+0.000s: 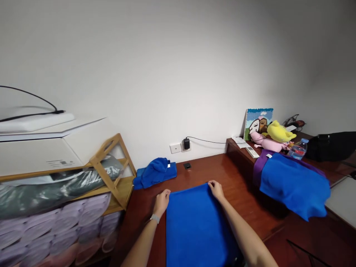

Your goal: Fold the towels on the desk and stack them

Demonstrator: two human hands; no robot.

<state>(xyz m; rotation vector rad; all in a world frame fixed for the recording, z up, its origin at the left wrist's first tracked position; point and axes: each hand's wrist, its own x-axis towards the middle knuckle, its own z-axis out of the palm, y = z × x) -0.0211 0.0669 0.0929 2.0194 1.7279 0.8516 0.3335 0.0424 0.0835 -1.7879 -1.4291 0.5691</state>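
A blue towel [194, 226] lies stretched toward me over the reddish-brown wooden desk [211, 168], its near end running out of the bottom of the view. At its far left corner is my left hand [161, 203], fingers closed in a pinch on the edge. My right hand [216, 190] pinches the far right corner between thumb and fingers. Behind the towel, against the wall, sits a small pile of folded blue towels [157, 172] with a white label.
A wooden shelf [122, 178] with a white box [41, 152] stands left. On the right, a raised ledge holds a blue cloth [292, 181] over a purple one, plush toys [280, 131], a remote [252, 152] and a water bottle [299, 149]. A charger [186, 143] is plugged into the wall.
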